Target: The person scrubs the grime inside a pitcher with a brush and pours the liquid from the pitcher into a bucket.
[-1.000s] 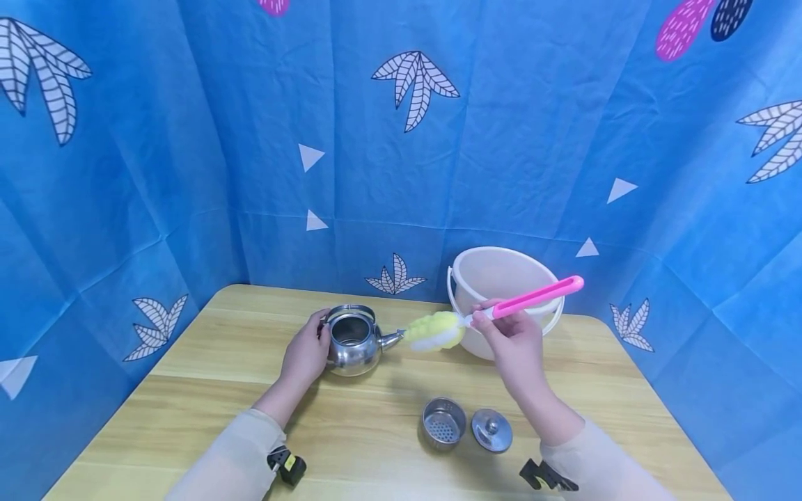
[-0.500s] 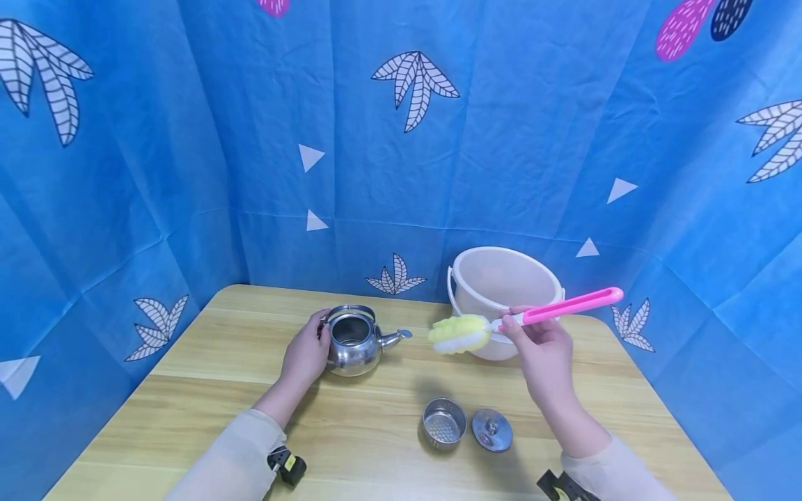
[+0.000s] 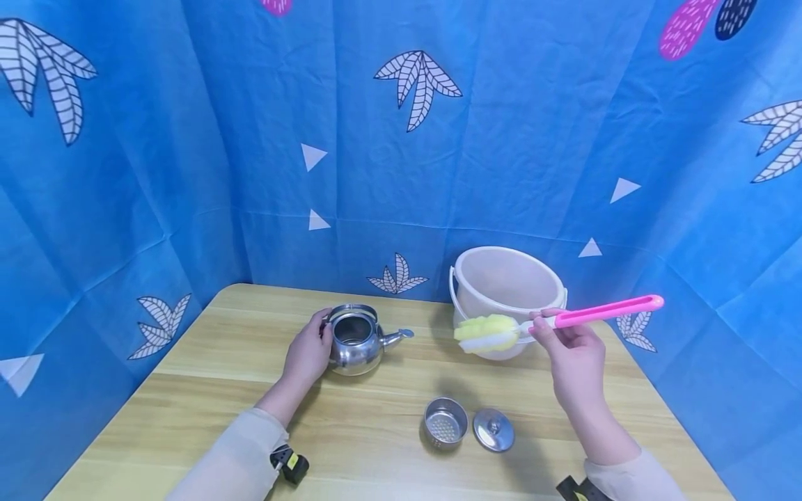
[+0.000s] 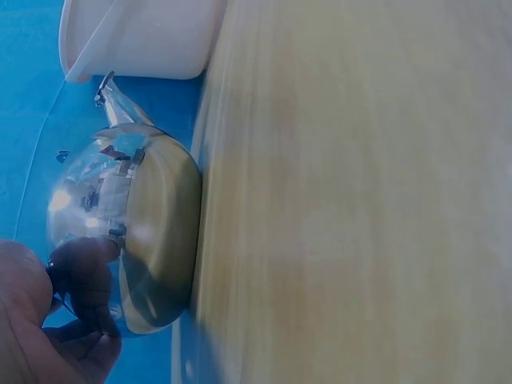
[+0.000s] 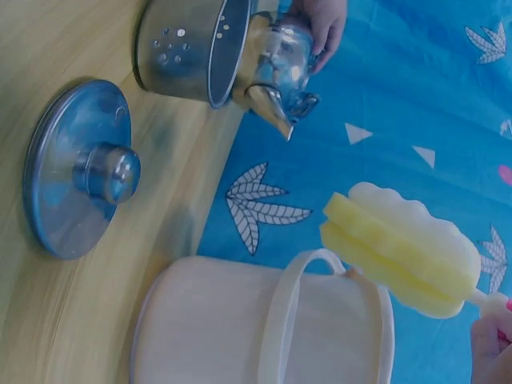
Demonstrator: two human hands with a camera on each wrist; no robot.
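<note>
On the left of the table, a shiny metal teapot [image 3: 354, 348] stands upright without its lid, spout to the right. My left hand [image 3: 308, 351] grips it at its handle side; the left wrist view has the fingers [image 4: 88, 352] curled there, close against the round body. In the air at the right, my right hand [image 3: 573, 355] pinches a sponge brush by its neck. The brush's yellow and white sponge head [image 3: 489, 332] points left, in front of the bucket, and its pink handle [image 3: 610, 310] sticks out to the right.
A white bucket [image 3: 501, 278] with a hanging handle stands at the back right. Nearer the front sit a perforated metal strainer [image 3: 445, 423] and a round metal lid [image 3: 493, 429] with a knob. Blue patterned cloth [image 3: 401, 174] surrounds the wooden table [image 3: 351, 452].
My right hand has carried the sponge brush rightward, away from the teapot's spout to in front of the bucket. The left hand and teapot have stayed in place.
</note>
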